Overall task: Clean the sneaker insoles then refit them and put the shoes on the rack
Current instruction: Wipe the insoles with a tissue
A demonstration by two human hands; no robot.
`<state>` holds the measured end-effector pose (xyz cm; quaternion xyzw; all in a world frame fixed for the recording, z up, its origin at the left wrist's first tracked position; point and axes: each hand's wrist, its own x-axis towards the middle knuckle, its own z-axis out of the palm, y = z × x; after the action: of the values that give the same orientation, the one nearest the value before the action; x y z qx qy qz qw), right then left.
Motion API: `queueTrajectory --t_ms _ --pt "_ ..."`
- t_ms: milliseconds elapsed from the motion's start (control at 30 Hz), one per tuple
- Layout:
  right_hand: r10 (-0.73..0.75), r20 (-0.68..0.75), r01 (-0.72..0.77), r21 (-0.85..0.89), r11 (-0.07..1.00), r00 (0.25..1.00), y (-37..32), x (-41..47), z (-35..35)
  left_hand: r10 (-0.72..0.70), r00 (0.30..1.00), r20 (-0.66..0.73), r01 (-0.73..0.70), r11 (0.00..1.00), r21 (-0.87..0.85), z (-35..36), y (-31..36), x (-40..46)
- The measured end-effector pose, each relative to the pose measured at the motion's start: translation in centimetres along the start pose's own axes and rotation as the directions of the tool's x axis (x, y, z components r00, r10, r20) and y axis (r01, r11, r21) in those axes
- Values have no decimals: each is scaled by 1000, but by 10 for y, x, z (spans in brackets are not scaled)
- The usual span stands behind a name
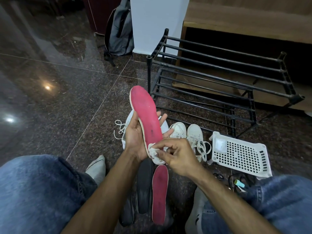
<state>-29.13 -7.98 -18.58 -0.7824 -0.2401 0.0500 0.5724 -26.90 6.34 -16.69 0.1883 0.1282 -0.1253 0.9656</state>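
Dark polished granite floor: left hand cradles a pink foam insole; right hand pinches a crumpled white wipe at its heel. Cleaning step; next, probably wiping toeward.

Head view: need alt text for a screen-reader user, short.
Seated person's left hand holds a red insole upright while the right hand pinches a white wipe against its heel. Another red insole, white sneakers and black shoe rack are on the floor.

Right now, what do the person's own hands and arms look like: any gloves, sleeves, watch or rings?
Both are bare: the left hand and right hand wear no gloves, and no sleeves, watch or rings show on either forearm. Blue denim jeans cover both knees.
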Motion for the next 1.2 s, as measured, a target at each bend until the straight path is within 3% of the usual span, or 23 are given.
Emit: queueTrajectory --t_ms 100,233,300,433,533,600,700,767,967,1200 --pt "-192 -172 151 -229 962 966 -2 6 -1 -58 998 -8 59 997 45 1 -10 0" --pt "-157 -307 71 -273 959 939 2 18 -8 -156 988 -5 156 986 50 1 -23 -5" --pt "-79 -278 25 -193 981 957 0 16 -8 -133 991 -8 133 990 36 0 -21 -2" --pt "-73 -30 68 -138 988 997 -3 1 -1 -22 999 -30 23 999 26 -4 -9 1" --pt "-191 -69 174 -194 965 979 -2 0 -3 -20 1000 -12 20 1000 1 -3 -8 2" --pt "-319 -141 248 -372 894 937 0 2 -3 -47 999 -17 47 998 29 -2 -12 2" --pt "-374 -232 176 -591 787 898 -2 12 -12 -101 995 -26 103 986 134 3 -24 -3" --pt "-360 -292 95 -645 758 886 -1 21 -22 -124 992 -8 123 972 200 2 -31 -6" --pt "-273 -304 -6 -676 736 913 -1 20 -24 -149 988 27 139 962 234 1 -36 -10" --pt "-215 -423 -128 -647 752 880 -3 26 -33 -247 968 43 216 911 352 0 -46 -8"
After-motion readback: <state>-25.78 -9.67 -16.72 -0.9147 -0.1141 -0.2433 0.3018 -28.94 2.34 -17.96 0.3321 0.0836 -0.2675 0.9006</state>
